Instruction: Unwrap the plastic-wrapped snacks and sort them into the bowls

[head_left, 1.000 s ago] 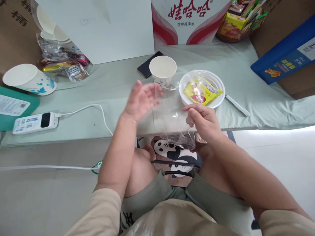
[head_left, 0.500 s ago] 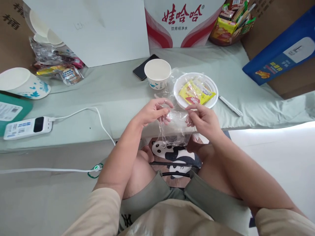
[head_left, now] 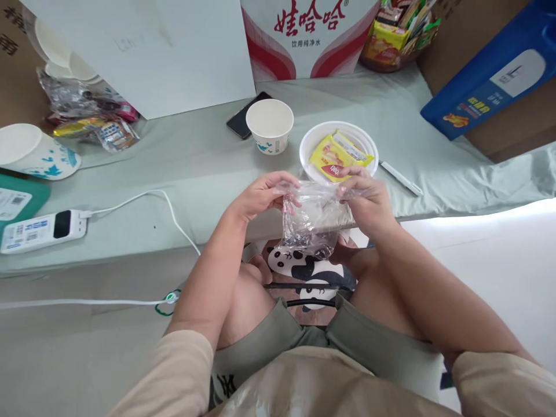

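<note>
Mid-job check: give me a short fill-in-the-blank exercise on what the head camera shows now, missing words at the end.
1. The clear plastic is held between the left hand and the ____ hand.
2. The packet in the bowl is mostly ____ in colour.
3. The dark, flat device partly behind the middle cup is a ____.
4. The largest characters on the white box are ____ in colour.

Missing words: right; yellow; phone; red.

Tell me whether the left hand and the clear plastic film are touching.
Touching: the head view shows the left hand holding up the upper edge of the clear plastic film.
</note>
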The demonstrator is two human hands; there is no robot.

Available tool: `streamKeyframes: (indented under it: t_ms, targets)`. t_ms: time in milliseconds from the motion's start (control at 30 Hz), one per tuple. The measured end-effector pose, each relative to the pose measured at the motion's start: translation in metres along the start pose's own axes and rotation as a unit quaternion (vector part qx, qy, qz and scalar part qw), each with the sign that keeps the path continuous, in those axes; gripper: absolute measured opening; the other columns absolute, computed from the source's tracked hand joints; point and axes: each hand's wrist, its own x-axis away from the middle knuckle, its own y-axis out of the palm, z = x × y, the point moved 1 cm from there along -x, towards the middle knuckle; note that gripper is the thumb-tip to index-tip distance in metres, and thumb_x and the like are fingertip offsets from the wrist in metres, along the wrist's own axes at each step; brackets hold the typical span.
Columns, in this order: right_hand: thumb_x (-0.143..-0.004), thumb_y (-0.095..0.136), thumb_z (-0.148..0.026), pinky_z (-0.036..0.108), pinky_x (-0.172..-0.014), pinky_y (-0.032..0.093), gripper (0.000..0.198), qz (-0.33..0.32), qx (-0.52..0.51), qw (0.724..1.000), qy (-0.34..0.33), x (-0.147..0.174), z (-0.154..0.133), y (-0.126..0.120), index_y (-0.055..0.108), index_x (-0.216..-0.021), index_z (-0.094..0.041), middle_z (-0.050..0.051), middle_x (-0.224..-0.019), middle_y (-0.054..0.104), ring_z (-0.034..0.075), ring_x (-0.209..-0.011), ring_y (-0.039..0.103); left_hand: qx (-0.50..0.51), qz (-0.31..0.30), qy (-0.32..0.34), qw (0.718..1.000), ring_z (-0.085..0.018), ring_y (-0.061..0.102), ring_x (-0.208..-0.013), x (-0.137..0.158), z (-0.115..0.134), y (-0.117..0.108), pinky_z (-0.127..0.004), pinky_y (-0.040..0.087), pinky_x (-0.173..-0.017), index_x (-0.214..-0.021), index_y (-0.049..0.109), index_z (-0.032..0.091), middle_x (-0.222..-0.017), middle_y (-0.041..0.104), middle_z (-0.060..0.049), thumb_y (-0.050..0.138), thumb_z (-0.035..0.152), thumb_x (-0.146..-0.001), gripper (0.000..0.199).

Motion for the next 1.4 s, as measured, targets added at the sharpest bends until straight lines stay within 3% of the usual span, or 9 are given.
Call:
streamKeyframes:
  t_ms: [133, 267, 367, 567, 700, 833, 933, 1067, 1400]
  targets:
    - [-0.072, 0.063, -0.015, 0.045, -0.109, 0.042, 0.014, 0.010, -0.035, 0.999, 0.020, 0.000, -0.003, -0.002, 0.067, -0.062, -0.023, 0.004, -0.107, 0.064, 0.022, -0.115, 0.059, 0.004, 0.054, 0.072, 0.996, -0.013, 0.070, -0.071, -0.001, 0.003, -0.001, -0.025, 0.056, -0.065, -0.083, 0.072, 0.017, -0.082, 0.074, -0.003, 0.070, 0.027, -0.080, 0.011]
    - [-0.075, 0.056, -0.023, 0.042, -0.096, 0.052, 0.015, -0.006, -0.104, 0.994, 0.045, 0.002, -0.005, -0.003, 0.069, -0.067, -0.022, 0.008, -0.111, 0.063, 0.026, -0.121, 0.057, 0.030, 0.092, 0.102, 0.990, -0.017, 0.070, -0.081, -0.005, 0.004, -0.004, -0.029, 0.058, -0.070, -0.080, 0.071, 0.015, -0.086, 0.072, -0.007, 0.056, 0.036, -0.086, 0.026]
    - [-0.082, 0.061, -0.039, 0.040, -0.092, 0.056, 0.018, -0.018, -0.115, 0.992, 0.051, 0.005, -0.005, 0.000, 0.069, -0.093, -0.027, 0.007, -0.122, 0.060, 0.025, -0.118, 0.060, 0.010, 0.116, 0.110, 0.987, -0.018, 0.071, -0.088, -0.004, 0.004, -0.003, -0.025, 0.056, -0.066, -0.083, 0.065, 0.017, -0.092, 0.067, -0.004, 0.072, 0.033, -0.075, 0.019]
    - [-0.072, 0.081, -0.055, 0.047, -0.096, 0.055, 0.095, -0.074, -0.144, 0.984, 0.071, 0.015, -0.017, 0.016, 0.025, -0.147, -0.040, 0.006, -0.123, 0.063, 0.026, -0.116, 0.065, 0.003, 0.087, 0.123, 0.989, -0.023, 0.072, -0.103, 0.005, 0.011, 0.007, -0.020, 0.051, -0.057, -0.090, 0.054, 0.023, -0.113, 0.061, -0.002, 0.085, 0.030, -0.063, 0.041]
    - [-0.074, 0.081, -0.047, 0.038, -0.076, 0.055, 0.057, -0.123, -0.131, 0.975, 0.134, 0.013, -0.024, 0.023, 0.055, -0.122, -0.028, 0.000, -0.088, 0.065, 0.019, -0.081, 0.066, 0.047, 0.109, 0.116, 0.986, -0.024, 0.071, -0.109, 0.005, 0.013, 0.010, -0.024, 0.055, -0.068, -0.112, 0.052, 0.032, -0.121, 0.063, -0.001, 0.087, 0.039, -0.065, 0.059]
    - [-0.081, 0.072, -0.037, 0.030, -0.066, 0.049, 0.022, -0.092, -0.094, 0.984, 0.118, 0.008, -0.022, 0.022, 0.056, -0.081, -0.022, -0.002, -0.075, 0.059, 0.012, -0.068, 0.058, 0.092, 0.026, -0.018, 0.995, -0.023, 0.073, -0.100, -0.001, 0.008, 0.012, -0.029, 0.058, -0.077, -0.109, 0.060, 0.023, -0.113, 0.071, -0.007, 0.088, 0.044, -0.065, 0.057]
    - [-0.086, 0.066, -0.033, 0.030, -0.060, 0.049, 0.016, -0.076, -0.054, 0.988, 0.125, 0.009, -0.015, 0.019, 0.053, -0.089, -0.024, -0.003, -0.072, 0.060, 0.012, -0.062, 0.058, 0.041, 0.030, -0.085, 0.995, -0.014, 0.071, -0.072, -0.003, 0.004, 0.010, -0.022, 0.055, -0.060, -0.095, 0.063, 0.018, -0.083, 0.071, -0.002, 0.088, 0.039, -0.067, 0.043]
    - [-0.093, 0.058, -0.034, 0.030, -0.049, 0.049, 0.021, -0.101, -0.062, 0.983, 0.143, 0.011, -0.010, 0.012, 0.054, -0.112, -0.028, -0.006, -0.064, 0.058, 0.013, -0.049, 0.055, -0.002, 0.079, -0.040, 0.996, -0.006, 0.048, -0.042, -0.004, 0.006, 0.007, -0.018, 0.042, -0.041, -0.096, 0.064, 0.023, -0.057, 0.052, 0.009, 0.082, 0.041, -0.075, 0.032]
    - [-0.081, 0.056, -0.031, 0.049, -0.102, 0.048, 0.020, -0.215, 0.032, 0.974, -0.061, 0.008, -0.027, -0.018, 0.075, -0.085, -0.026, 0.005, -0.111, 0.069, 0.027, -0.106, 0.064, 0.030, 0.073, 0.023, 0.997, -0.011, 0.059, -0.066, -0.008, 0.010, 0.002, -0.024, 0.054, -0.058, -0.077, 0.060, 0.018, -0.079, 0.060, -0.001, 0.069, 0.044, -0.077, 0.027]
